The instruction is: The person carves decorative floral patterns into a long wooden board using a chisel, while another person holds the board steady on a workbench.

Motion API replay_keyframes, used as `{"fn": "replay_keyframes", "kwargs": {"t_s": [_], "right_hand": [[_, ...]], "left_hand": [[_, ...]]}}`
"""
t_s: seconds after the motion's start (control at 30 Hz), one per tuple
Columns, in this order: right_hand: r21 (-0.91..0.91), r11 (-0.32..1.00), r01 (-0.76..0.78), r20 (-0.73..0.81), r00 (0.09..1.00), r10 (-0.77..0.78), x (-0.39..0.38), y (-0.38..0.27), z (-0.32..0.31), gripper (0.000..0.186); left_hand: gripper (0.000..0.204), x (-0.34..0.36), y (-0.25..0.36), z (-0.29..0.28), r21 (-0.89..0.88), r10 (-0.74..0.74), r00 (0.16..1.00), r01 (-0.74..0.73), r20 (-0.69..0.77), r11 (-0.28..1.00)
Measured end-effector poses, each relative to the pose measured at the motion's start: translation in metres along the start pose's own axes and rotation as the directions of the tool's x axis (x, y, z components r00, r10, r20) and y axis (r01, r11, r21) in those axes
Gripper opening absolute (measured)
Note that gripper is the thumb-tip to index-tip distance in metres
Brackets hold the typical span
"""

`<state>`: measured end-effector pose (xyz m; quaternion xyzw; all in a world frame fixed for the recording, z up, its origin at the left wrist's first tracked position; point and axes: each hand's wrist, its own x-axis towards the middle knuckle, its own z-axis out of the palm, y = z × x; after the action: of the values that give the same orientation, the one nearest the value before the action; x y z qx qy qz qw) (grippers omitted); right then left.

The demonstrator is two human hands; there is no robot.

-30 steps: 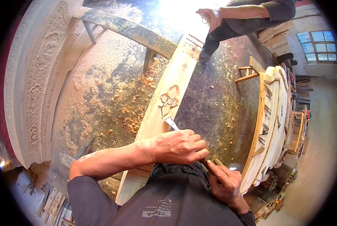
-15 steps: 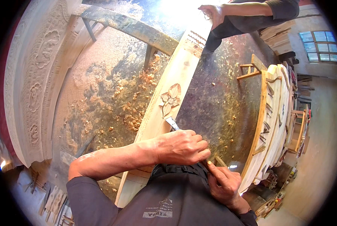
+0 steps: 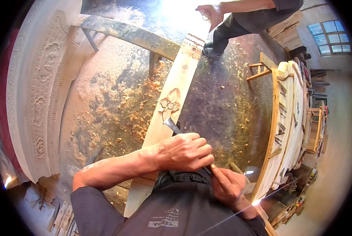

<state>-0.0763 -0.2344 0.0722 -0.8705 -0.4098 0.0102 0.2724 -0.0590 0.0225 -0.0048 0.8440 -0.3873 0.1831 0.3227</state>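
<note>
A long pale board (image 3: 188,67) runs away from me beneath my hands, with a carved four-petal flower (image 3: 170,103) on it. My left hand (image 3: 186,151) is closed around a chisel (image 3: 172,126), whose wide blade touches or hovers at the board just below the flower; I cannot tell which. My right hand (image 3: 228,185) is lower and to the right, closed on the chisel's handle near its end, with the index finger stretched along it. The board's near part is partly hidden by my left arm and body.
A co-worker's hand (image 3: 213,13) grips the board's far end. A carved panel (image 3: 46,98) stands at left, and a wooden beam (image 3: 121,29) crosses behind. Shavings (image 3: 144,90) cover the floor. At right, a bench (image 3: 286,102) holds several tools; beyond is a window (image 3: 328,37).
My view has turned slightly, so the board sits further left in it. The chisel and both my hands shift slightly with it, keeping their grip; the blade catches the light differently.
</note>
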Motion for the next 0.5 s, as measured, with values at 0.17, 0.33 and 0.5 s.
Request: {"fn": "replay_keyframes", "kwargs": {"t_s": [0.17, 0.33, 0.5], "right_hand": [[-0.013, 0.998, -0.054, -0.032, 0.998, 0.053, -0.012, 0.003, -0.001, 0.057], [-0.017, 0.996, -0.088, 0.019, 0.996, 0.088, -0.011, 0.003, -0.009, 0.058], [-0.015, 0.996, -0.085, 0.060, 0.995, 0.085, 0.002, 0.001, -0.014, 0.059]], "left_hand": [[0.014, 0.003, -0.001, 0.008, -0.041, 0.061, 0.996, -0.063, -0.058, 0.997], [0.015, 0.000, 0.000, 0.014, -0.067, 0.023, 0.999, -0.025, -0.031, 0.997], [0.014, 0.000, -0.001, 0.010, -0.060, 0.009, 1.000, -0.011, -0.024, 0.998]]}}
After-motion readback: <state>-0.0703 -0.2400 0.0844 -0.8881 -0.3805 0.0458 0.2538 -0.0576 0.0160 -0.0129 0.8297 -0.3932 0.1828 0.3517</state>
